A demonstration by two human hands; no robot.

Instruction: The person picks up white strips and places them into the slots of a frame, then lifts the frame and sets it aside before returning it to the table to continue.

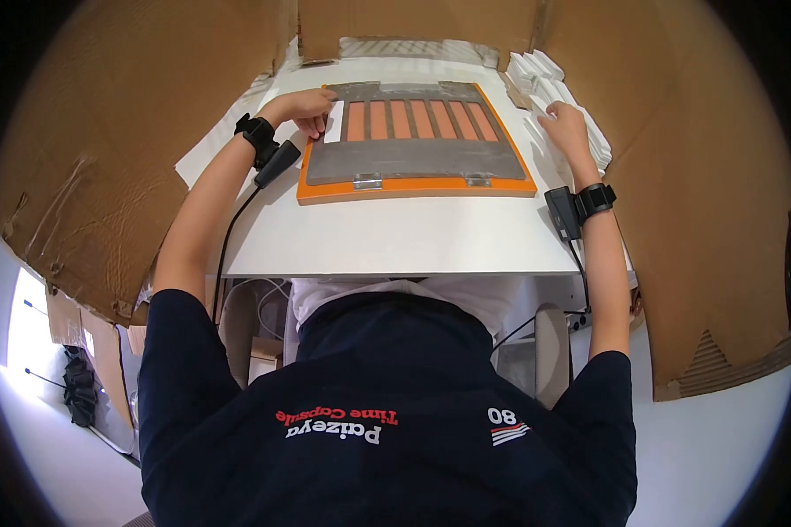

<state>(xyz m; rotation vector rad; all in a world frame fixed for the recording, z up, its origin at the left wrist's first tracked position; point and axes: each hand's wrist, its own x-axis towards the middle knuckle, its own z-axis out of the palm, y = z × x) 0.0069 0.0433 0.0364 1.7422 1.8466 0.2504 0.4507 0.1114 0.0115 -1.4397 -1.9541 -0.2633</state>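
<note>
A flat board (413,186) with an orange rim and a grey sheet on it lies on the white table. Slots in the sheet show several salmon-orange bars (420,120). At its left end, a narrow white strip (335,122) lies along the leftmost slot. My left hand (307,109) is closed at that strip's left edge, its fingers bent down onto it. Off the board's right side, my right hand (567,130) is held with curled fingers beside a row of white folded pieces (596,145). Whatever its fingertips may pinch is too small to make out.
More white pieces (536,66) are stacked at the back right. Cardboard walls (703,176) enclose the table (395,241) on both sides and behind. Black wrist devices (257,139) trail cables past the table's front edge. Clear tape (367,182) sits on the board's rim.
</note>
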